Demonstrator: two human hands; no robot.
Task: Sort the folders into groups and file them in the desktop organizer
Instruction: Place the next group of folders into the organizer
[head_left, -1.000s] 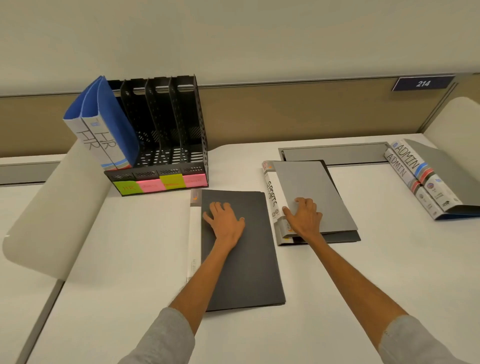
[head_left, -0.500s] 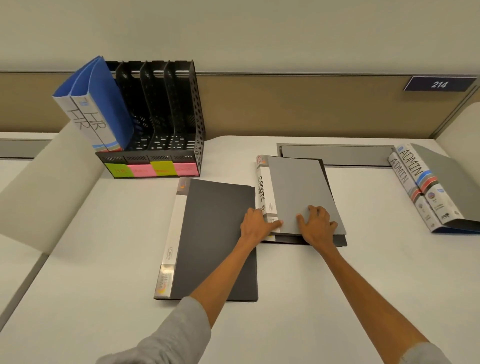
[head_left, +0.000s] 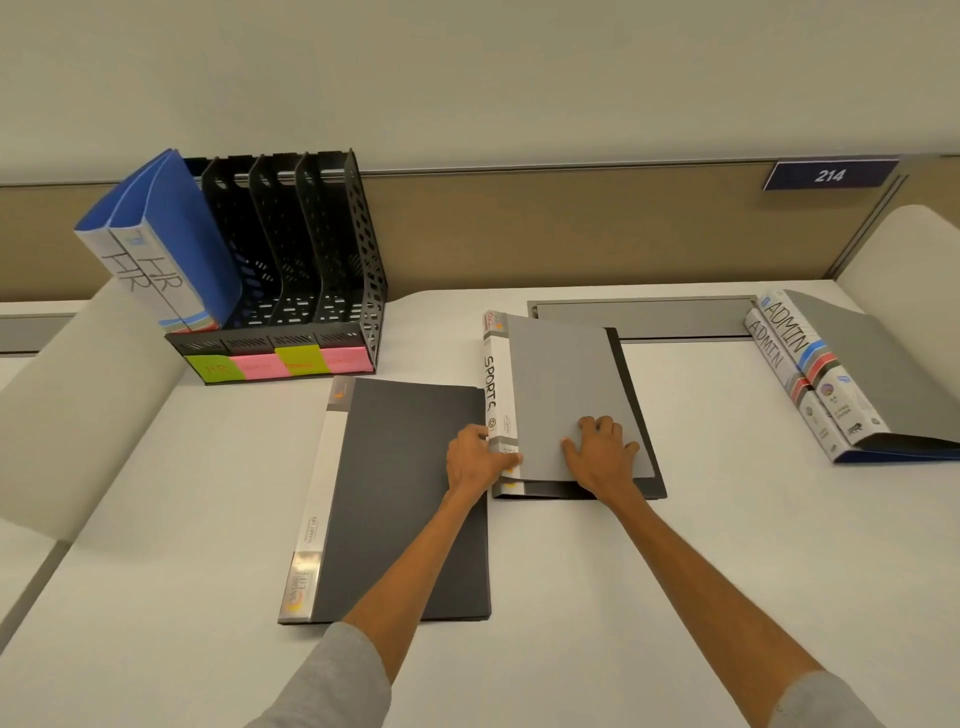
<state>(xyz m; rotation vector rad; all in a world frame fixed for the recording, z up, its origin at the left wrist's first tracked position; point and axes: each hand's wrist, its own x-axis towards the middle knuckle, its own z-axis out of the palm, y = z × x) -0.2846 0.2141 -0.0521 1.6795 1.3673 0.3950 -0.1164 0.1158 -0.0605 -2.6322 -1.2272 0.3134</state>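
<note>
Filed already: only two HR folders (head_left: 156, 249), organizer's (head_left: 311, 291) leftmost slot. Lay unfiled on worktop (head_left: 727, 571): SPORTS folder (head_left: 561, 384) centre, dark folder (head_left: 405, 493) left of it, ADMIN folders (head_left: 810, 374) far right. Pinched SPORTS spine with left hand (head_left: 475, 460); rested right hand (head_left: 602, 449) on cover, fingers bent, grip unclear.

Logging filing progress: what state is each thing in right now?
desktop organizer: three right slots empty.
HR folders: two, upright in its leftmost slot.
dark grey folder: closed, flat on desk.
SPORTS folder: closed, lying atop black folder.
black folder: flat, underneath.
ADMIN folders: two, lying together, unfiled.
left hand: pinches SPORTS folder's spine.
right hand: rests on its cover, fingers curled.
</note>
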